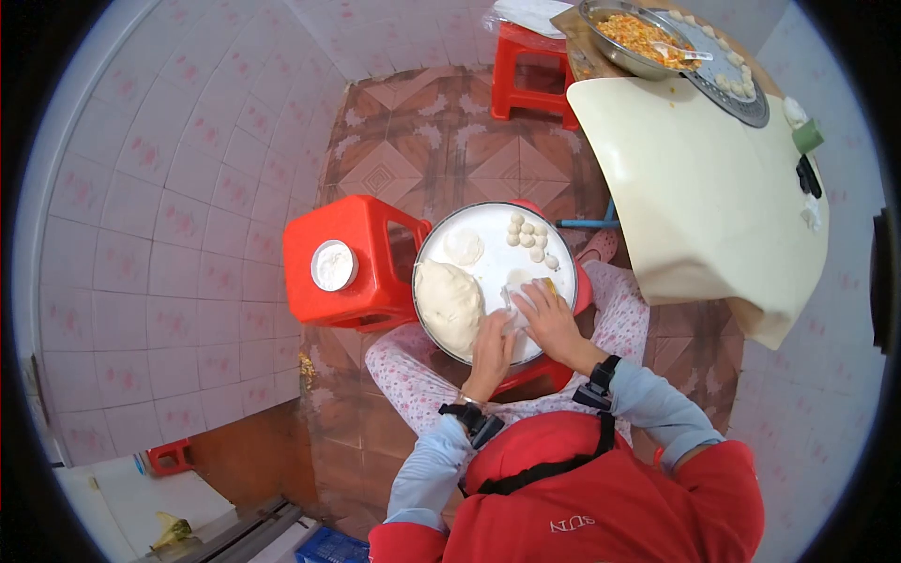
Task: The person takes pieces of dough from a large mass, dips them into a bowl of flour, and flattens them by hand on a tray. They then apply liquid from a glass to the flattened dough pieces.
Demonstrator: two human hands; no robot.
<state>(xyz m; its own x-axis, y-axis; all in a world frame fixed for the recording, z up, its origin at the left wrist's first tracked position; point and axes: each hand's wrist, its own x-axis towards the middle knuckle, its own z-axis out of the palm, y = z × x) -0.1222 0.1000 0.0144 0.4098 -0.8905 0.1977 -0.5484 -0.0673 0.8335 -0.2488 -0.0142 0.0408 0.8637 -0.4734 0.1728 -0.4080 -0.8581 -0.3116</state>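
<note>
A round white tray (483, 272) with a dark rim lies before the person. At its left sits a large lump of dough (449, 305), below a thin pale disc (464, 247). Several small dough balls (527, 240) are grouped at the upper right. Near the tray's lower right, my left hand (492, 349) and my right hand (552, 324) meet around a whitish item (516, 293), too small and covered to make out. Their fingers are closed on it, and a bit of yellow shows by the right fingertips.
Left of the tray, a red stool (361, 230) bears a bowl of white powder (334, 266). At the right stands a cream-covered table (694, 188). Behind it are a metal bowl of orange filling (643, 39) and a perforated tray (751, 111) with dough pieces. Another red stool (530, 70) stands at the back.
</note>
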